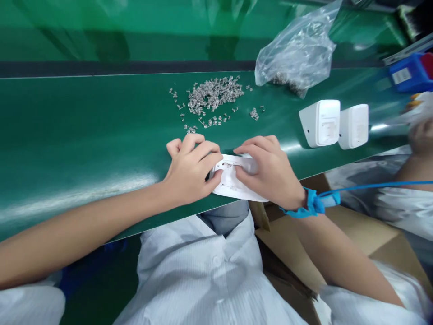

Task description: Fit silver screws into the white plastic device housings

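A white plastic housing with a recessed compartment lies at the front edge of the green bench, between my two hands. My left hand grips its left end, thumb over the near side and fingers curled at the far side. From the right, my right hand closes on it too, with the thumb pressed into the recess. Small metal pieces show inside the recess, too small to make out well. Beyond my hands lies a pile of small metal clips, with several strays around it. A blue wrist strap circles my right wrist.
Two white housings stand on the bench at the right. A clear plastic bag with metal parts sits behind them. A blue bin is at the far right, near another person's hand. Below the bench edge is a cardboard box.
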`<state>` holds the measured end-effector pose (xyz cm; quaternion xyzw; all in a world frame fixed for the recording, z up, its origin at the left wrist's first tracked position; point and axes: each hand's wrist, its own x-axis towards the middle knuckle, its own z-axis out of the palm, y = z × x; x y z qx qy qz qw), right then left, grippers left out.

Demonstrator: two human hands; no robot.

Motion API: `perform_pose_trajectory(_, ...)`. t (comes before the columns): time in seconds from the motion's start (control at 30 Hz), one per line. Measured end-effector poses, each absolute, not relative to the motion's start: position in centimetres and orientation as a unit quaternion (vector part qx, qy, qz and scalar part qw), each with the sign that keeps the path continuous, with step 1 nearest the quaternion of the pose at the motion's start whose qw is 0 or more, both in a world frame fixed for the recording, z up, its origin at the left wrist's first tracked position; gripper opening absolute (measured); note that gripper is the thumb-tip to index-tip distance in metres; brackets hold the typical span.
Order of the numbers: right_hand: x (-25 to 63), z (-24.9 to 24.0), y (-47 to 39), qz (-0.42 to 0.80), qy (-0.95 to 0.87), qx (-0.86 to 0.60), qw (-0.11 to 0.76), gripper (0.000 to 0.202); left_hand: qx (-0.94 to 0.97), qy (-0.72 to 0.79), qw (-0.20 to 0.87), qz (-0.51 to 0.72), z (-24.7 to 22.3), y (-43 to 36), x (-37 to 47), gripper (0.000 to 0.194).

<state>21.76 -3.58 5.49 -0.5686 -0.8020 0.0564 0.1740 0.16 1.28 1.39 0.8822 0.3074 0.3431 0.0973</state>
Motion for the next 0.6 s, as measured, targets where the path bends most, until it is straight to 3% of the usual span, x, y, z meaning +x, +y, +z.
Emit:
perform_pose_trajectory(0.23,21.4,4.7,-3.5,0.045,-0.797,-0.571,0.193,0.014,0.871,0.364,0.14,0.299,1.5,1.3,2.1,0.012)
perform_pose_trajectory(0.6,21.2,4.6,-3.7,0.053,-0.784,-0.575,0.227,0.009,0.869,0.376,0.122,0.298,1.5,1.2,2.7,0.021)
